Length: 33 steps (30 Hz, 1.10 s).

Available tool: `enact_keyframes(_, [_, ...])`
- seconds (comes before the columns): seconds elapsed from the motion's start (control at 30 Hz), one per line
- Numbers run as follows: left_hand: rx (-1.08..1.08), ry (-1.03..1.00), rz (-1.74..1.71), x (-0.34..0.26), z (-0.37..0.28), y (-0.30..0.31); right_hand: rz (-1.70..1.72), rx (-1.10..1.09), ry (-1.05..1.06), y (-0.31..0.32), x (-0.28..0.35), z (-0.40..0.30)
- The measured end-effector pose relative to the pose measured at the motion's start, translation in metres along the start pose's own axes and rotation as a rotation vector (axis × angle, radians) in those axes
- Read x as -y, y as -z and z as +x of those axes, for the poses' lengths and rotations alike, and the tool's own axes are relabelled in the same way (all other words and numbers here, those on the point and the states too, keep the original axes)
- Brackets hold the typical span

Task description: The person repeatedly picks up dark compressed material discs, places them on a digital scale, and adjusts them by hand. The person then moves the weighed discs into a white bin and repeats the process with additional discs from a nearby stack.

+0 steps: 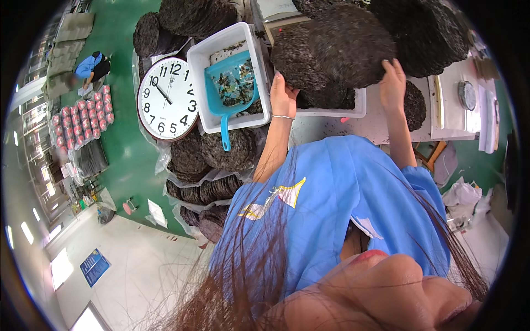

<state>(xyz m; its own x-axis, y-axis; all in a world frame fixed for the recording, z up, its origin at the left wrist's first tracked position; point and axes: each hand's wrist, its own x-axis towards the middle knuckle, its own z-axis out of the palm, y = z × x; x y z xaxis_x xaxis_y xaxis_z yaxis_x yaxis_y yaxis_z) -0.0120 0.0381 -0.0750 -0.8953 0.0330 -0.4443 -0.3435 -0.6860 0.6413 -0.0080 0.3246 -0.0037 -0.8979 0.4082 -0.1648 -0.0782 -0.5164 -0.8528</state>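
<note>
My right hand point(392, 85) grips the right edge of a dark, thin round cake point(352, 45) that looks like dried seaweed; it is slightly blurred and raised. At the lower left edge of another such cake point(292, 58), partly covered by the first, my left hand point(284, 97) has its thumb up and its fingers curled. A metal bangle circles the left wrist. Below the cakes, a white plastic tray point(331, 112) shows its front rim and holds more dark pieces. Tall stacks of similar cakes point(426, 37) stand beyond my right hand.
Left of my hands, a white bin point(192, 60) holds a blue dustpan point(213, 93) with dark scraps. A wall clock point(165, 111) leans beside it, above bagged seaweed stacks point(230, 151). A round metal object point(467, 95) lies at right. Another person point(89, 66) bends near red-and-white packages point(83, 118).
</note>
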Motion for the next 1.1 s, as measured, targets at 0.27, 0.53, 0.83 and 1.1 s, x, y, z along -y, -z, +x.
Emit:
enact_keyframes(0.27, [0.035,-0.100,0.094,-0.018,-0.015,-0.044,-0.460,0.130,-0.023,-0.024,-0.068,0.012])
enact_keyframes(0.53, [0.082,-0.196,-0.131,-0.067,0.045,-0.088,0.251,0.126,-0.424,-0.026,-0.083,0.143])
enact_keyframes(0.83, [0.106,-0.244,0.252,-0.044,0.116,-0.125,0.486,-0.098,-0.229,0.150,-0.042,0.086])
enact_keyframes(1.1, [-0.047,-0.289,1.213,0.087,0.070,-0.020,0.199,-0.843,-0.317,0.391,-0.078,-0.042])
